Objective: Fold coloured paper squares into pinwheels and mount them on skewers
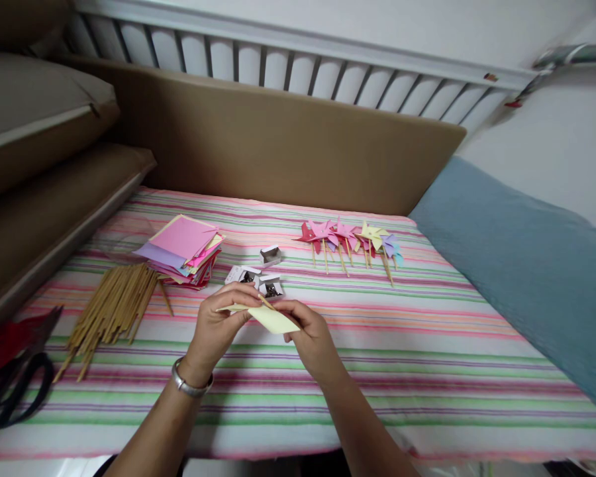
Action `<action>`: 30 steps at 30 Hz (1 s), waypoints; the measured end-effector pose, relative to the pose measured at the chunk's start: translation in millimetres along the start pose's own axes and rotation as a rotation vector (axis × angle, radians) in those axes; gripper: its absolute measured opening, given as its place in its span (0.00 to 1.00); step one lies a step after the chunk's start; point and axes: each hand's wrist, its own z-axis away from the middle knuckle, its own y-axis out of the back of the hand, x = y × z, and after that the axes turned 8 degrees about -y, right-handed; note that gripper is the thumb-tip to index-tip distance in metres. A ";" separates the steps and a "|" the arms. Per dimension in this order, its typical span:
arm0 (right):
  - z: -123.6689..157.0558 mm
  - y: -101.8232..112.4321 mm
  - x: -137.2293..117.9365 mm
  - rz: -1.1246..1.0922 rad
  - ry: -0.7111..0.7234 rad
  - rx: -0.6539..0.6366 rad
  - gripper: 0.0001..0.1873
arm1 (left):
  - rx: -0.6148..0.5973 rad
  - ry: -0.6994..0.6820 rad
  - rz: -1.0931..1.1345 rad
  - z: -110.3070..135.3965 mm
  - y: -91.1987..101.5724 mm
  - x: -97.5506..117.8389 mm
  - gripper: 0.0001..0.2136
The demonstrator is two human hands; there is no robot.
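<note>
Between my two hands is a pale yellow paper piece (273,320), raised above the striped cloth. My left hand (224,314) pinches its left side, thumb below and fingers on top. The right side is gripped by my right hand (305,326). A thin wooden stick (266,302) shows at the paper's upper edge, between the fingertips; I cannot tell which hand bears it. Just beyond the hands stand small open boxes, one (271,286) with dark metal bits in it and another (270,256) farther back.
Several paper pinwheels (347,235) on sticks lie at the back right. To the left are a stack of coloured paper squares (183,240), a heap of wooden sticks (112,305) and black-handled scissors (27,384). A brown panel (278,142) closes off the back; a blue-grey surface (516,258) borders the right.
</note>
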 end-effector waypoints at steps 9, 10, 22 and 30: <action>1.0 0.2 -6.2 0.030 0.027 0.019 0.11 | -0.001 0.030 -0.006 -0.7 -1.8 2.7 0.02; 1.1 0.3 -6.5 0.030 0.030 0.021 0.11 | 0.000 0.034 -0.002 -0.7 -2.0 3.1 0.02; 1.4 0.9 -6.0 0.063 0.068 0.048 0.11 | -0.001 0.076 0.026 0.3 -2.7 2.4 0.01; 1.2 2.0 -9.7 0.122 0.126 0.054 0.11 | -0.015 0.074 0.009 -1.1 -2.9 5.1 0.01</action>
